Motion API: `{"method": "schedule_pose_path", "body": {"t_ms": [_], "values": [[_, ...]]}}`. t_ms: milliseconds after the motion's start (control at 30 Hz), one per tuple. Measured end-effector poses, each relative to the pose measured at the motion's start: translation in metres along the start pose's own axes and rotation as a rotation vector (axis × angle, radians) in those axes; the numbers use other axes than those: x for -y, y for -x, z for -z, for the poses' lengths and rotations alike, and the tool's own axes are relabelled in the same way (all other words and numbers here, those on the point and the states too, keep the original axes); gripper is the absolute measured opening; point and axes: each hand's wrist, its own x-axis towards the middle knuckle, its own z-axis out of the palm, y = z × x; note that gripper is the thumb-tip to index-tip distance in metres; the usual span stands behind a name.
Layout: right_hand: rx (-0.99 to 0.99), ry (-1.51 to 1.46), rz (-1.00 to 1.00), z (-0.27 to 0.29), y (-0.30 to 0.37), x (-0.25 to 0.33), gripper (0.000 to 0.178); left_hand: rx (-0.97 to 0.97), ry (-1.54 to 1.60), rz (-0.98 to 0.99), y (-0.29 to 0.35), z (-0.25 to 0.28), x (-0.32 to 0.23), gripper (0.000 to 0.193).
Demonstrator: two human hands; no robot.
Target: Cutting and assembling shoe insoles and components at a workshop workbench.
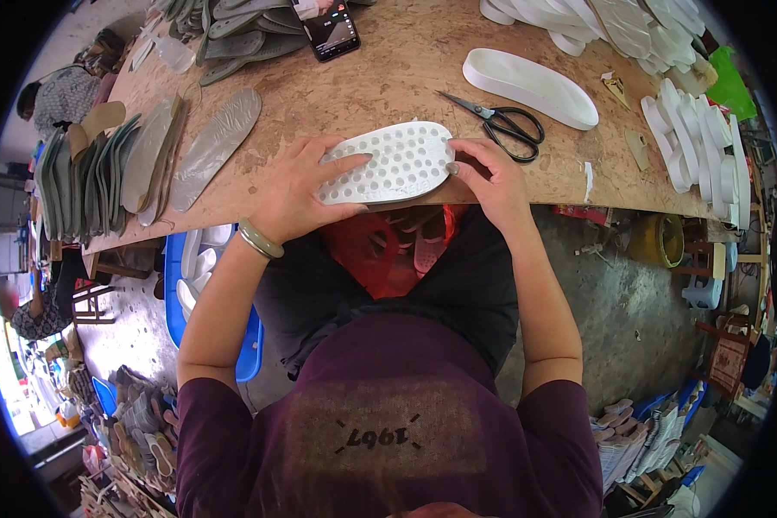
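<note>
A white shoe sole point(397, 160) dotted with round dimples lies flat at the near edge of the wooden table point(388, 78). My left hand point(295, 190) rests on its left end, fingers spread over it, with a pale green bangle on the wrist. My right hand point(485, 173) pinches the sole's right end with its fingertips. Black-handled scissors point(502, 121) lie just beyond my right hand.
A white moulded sole point(531, 86) lies beyond the scissors, with stacks of white soles point(699, 138) at the right and grey insoles point(129, 164) at the left. A phone point(332, 33) lies at the far edge. A red basket point(380, 250) sits under the table; other people are at the far left.
</note>
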Motion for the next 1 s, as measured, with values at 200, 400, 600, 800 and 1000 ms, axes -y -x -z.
{"method": "schedule_pose_path", "body": {"t_ms": [200, 400, 600, 800, 1000], "values": [[-0.004, 0.058, 0.013, -0.003, 0.0, -0.001, 0.031, -0.01, 0.018, 0.006, 0.001, -0.001, 0.0, 0.059], [-0.002, 0.121, 0.034, -0.003, -0.001, 0.002, 0.032, 0.019, -0.004, 0.02, 0.0, 0.001, -0.003, 0.057], [0.008, 0.15, 0.049, -0.003, -0.004, 0.0, 0.034, 0.026, -0.04, 0.017, -0.001, 0.001, -0.002, 0.058], [-0.274, -0.661, -0.2, 0.002, 0.003, -0.024, 0.032, -0.148, -0.155, -0.126, 0.016, -0.003, -0.007, 0.057], [-0.223, -0.678, -0.169, 0.004, 0.005, -0.027, 0.027, -0.411, -0.36, -0.279, 0.038, -0.008, -0.013, 0.05]]}}
